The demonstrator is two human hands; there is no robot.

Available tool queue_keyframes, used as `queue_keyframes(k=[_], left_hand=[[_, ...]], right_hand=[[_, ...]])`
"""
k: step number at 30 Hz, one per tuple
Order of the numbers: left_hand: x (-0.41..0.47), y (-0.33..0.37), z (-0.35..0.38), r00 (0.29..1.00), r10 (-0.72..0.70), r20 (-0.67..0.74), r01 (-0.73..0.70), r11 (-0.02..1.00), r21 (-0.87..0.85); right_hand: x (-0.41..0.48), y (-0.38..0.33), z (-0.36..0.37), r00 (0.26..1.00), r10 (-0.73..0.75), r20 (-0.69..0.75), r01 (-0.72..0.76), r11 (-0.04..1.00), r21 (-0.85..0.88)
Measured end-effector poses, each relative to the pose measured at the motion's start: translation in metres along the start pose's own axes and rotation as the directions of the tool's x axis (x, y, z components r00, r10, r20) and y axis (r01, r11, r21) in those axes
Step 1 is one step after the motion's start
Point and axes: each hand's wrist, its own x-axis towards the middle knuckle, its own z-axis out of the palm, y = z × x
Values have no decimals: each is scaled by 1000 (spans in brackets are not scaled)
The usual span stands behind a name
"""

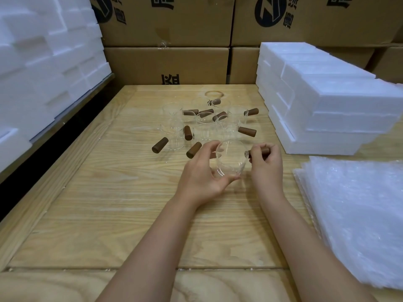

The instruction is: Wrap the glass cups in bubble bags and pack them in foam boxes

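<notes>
A clear glass cup (pixel 230 158) with a brown wooden handle (pixel 262 151) is held just above the wooden table (pixel 130 214). My left hand (pixel 201 171) grips the cup's body from the left, thumb under its base. My right hand (pixel 265 165) pinches the wooden handle on the right. Several more glass cups with wooden handles (pixel 205 125) stand and lie in a loose cluster farther back. A stack of clear bubble bags (pixel 357 219) lies at the right edge. White foam boxes (pixel 322 110) are stacked at the right rear.
More white foam pieces (pixel 43 68) are piled high along the left side. Brown cardboard cartons (pixel 170 40) form a wall behind the table. A raised wooden rim runs down the table's left side.
</notes>
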Motion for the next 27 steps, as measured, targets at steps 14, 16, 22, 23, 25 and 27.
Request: queue_keyframes(k=[14, 16, 22, 23, 25, 27], left_hand=[[10, -13, 6, 960, -215, 182, 203, 976, 80], [10, -13, 6, 959, -218, 181, 206, 975, 80], [12, -15, 8, 962, -190, 194, 177, 981, 80], [13, -15, 8, 963, -185, 194, 172, 982, 83], [13, -16, 8, 964, -183, 194, 169, 982, 90], [14, -15, 8, 962, -189, 197, 172, 980, 99]], right_hand=[[10, 13, -3, 999, 38, 11, -32, 949, -315], [11, 14, -1, 1000, 17, 4, -15, 936, -353], [12, 11, 2, 1000, 25, 0, -22, 910, -415], [12, 10, 2, 999, 38, -1, -35, 911, -410], [10, 5, 2, 998, 60, 0, -54, 902, -428], [6, -4, 2, 998, 59, 34, -35, 868, -495]])
